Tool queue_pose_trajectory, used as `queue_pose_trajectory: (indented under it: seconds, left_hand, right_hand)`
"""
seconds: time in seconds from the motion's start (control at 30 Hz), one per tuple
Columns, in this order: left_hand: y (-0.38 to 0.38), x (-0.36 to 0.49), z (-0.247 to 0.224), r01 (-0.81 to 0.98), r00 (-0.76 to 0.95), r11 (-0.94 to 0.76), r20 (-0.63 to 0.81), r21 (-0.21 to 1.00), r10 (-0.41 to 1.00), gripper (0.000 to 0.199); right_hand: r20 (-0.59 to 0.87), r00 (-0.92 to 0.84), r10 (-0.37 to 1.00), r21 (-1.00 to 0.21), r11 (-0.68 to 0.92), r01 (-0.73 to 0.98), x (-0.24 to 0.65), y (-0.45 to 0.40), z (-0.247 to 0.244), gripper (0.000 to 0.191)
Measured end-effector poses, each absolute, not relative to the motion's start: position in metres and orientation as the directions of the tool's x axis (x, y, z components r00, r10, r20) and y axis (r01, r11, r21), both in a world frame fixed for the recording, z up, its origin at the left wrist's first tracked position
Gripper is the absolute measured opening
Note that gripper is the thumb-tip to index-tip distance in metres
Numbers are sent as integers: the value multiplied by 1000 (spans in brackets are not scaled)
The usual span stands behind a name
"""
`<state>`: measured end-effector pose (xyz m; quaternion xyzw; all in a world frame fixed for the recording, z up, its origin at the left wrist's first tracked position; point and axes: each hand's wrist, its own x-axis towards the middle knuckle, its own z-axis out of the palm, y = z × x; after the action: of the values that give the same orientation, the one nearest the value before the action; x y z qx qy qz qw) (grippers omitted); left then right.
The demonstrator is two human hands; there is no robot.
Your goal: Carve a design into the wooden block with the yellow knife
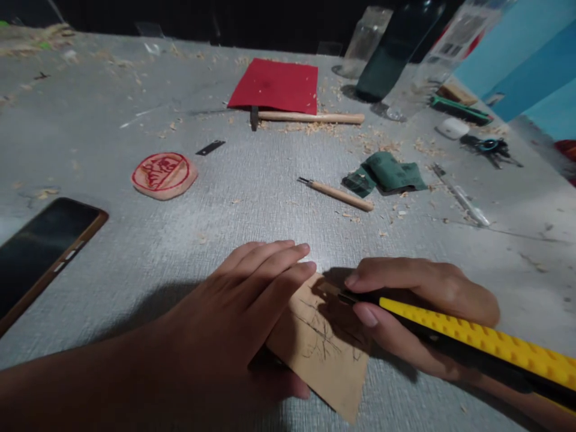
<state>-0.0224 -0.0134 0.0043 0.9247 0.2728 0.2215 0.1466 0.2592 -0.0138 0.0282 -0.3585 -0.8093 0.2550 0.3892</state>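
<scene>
Pinching a yellow-and-black utility knife (477,334) in the fingers of the right hand (443,294); clasping by its edge, in the left hand (236,309), a thin tan board (335,372), angular-cornered, marked with dark branching lines (324,337), at lower center of the frame.

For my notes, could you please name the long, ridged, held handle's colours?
The handle is yellow and black, clearest in the head view.

Remotely, I am viewing a tan panel (323,351) bearing dark sketched lines, its corner angling toward my camera, while a yellow-and-black cutter (477,338) is slanting leftward, blade end reaching over its far part.
</scene>
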Motion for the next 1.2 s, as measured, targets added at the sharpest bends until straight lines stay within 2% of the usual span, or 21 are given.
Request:
queue_pose_trajectory:
  seconds: [0.13, 0.37, 0.53, 0.73, 0.87, 1.03, 1.2]
  left_hand:
    - [-9, -21, -1, 455, 753, -794, 302, 403, 584, 97]
    - [-6, -19, -5, 419, 741, -783, 325, 459, 587, 100]
    - [-6, -18, -8, 438, 724, -767, 321, 469, 611, 102]
    - [-8, -17, -9, 460, 725, -730, 261, 506, 638, 107]
    - [-8, -16, -9, 446, 718, -725, 274, 525, 640, 107]
    - [-7, -16, -7, 476, 724, -727, 249, 495, 644, 109]
    - [-3, -15, -5, 461, 744, -774, 286, 433, 604, 94]
  right_hand:
    - [506, -466, 725, -687, 666, 291, 256, -12, 22, 28]
    - [516, -447, 731, -713, 656, 248, 256, -14, 17, 22]
    - [540, -513, 667, -668, 711, 221, 252, -13, 18, 25]
    - [496, -551, 671, -691, 690, 218, 247, -13, 23, 26]
    - [491, -540, 683, -704, 677, 215, 246, -13, 22, 26]
    - [500, -558, 662, -687, 695, 210, 244, -11, 17, 28]
    - [555, -582, 595, -629, 757, 175, 243, -8, 17, 36]
